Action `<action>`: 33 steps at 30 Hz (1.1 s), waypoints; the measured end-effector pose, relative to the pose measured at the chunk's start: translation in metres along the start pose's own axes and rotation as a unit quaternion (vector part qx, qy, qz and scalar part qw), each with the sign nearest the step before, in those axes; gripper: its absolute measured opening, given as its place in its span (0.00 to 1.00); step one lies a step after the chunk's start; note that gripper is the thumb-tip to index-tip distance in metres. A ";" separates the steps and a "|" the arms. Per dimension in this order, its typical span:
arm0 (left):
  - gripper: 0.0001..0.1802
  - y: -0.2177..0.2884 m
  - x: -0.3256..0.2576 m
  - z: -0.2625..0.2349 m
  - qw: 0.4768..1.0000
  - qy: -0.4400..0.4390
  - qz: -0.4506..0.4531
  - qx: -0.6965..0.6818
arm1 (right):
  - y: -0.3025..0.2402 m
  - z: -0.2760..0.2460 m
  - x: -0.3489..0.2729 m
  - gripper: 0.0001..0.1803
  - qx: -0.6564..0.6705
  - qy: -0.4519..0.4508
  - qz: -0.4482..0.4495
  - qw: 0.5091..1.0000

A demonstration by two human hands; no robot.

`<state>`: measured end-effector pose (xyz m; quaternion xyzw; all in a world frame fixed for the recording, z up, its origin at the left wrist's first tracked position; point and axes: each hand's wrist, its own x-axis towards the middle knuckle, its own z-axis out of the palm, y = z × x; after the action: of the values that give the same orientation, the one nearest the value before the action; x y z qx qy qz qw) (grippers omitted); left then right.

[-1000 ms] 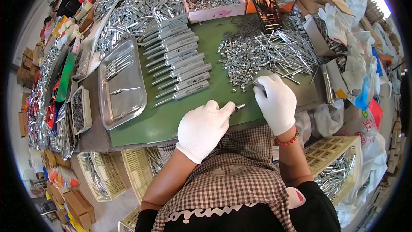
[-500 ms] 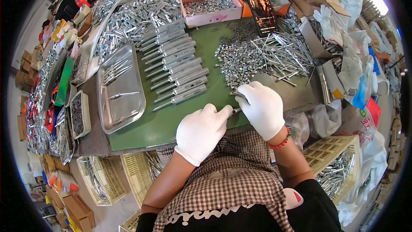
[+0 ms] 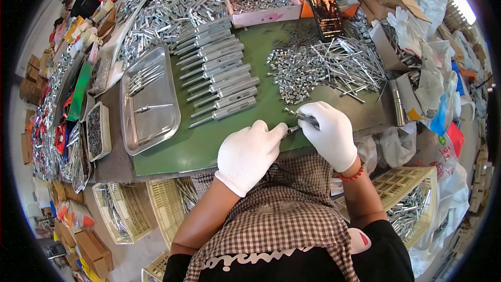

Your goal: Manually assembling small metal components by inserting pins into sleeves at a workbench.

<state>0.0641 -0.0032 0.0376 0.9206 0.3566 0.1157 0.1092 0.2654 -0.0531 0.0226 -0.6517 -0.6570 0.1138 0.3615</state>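
Both my hands wear white knit gloves and work close together over the near edge of the green tabletop [image 3: 172,152]. My left hand [image 3: 248,156] is closed, its thumb and forefinger pinching a small metal cylinder [image 3: 293,130] whose end pokes out toward the right. Just beyond it, my right hand [image 3: 329,134] curls around a dark metal rod [image 3: 308,118], and a small shiny tip shows past its fingers. Most of both pieces is hidden by the gloves. A heap of small metal nuts or sleeves [image 3: 297,75] lies past my right hand, beside a pile of thin metal pins [image 3: 352,65].
A row of slotted metal tubes with rods [image 3: 229,94] lies left of centre. Farther left stands a steel tray [image 3: 176,120] with several thin parts. At the back are a pink box [image 3: 266,18] of small parts, a propped phone [image 3: 323,13] and a large heap of metal tubes [image 3: 172,15].
My right hand has shifted a little to the right with the dark rod, showing more of it. My left hand keeps its pinch. The whole view has shifted slightly.
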 end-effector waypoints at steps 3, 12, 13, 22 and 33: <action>0.13 -0.001 0.000 0.000 1.000 -0.007 -0.004 0.003 | -0.010 -0.003 -0.004 0.09 0.099 -0.006 0.032 0.995; 0.11 0.000 0.000 0.001 1.000 0.009 0.011 0.005 | -0.009 0.009 -0.006 0.10 0.046 -0.026 -0.072 0.996; 0.11 0.000 0.000 0.000 1.000 0.007 0.010 0.004 | -0.009 0.009 -0.006 0.10 0.046 -0.025 -0.072 0.996; 0.08 -0.003 -0.001 0.006 1.000 -0.015 0.000 0.001 | -0.018 0.006 -0.003 0.10 -0.005 -0.050 -0.049 0.998; 0.14 -0.003 -0.001 0.002 0.999 -0.041 0.013 0.032 | -0.021 0.001 0.000 0.19 0.120 -0.047 0.018 0.992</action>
<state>0.0620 -0.0016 0.0344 0.9323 0.3431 0.0680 0.0923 0.2486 -0.0552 0.0344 -0.6093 -0.6432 0.2282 0.4037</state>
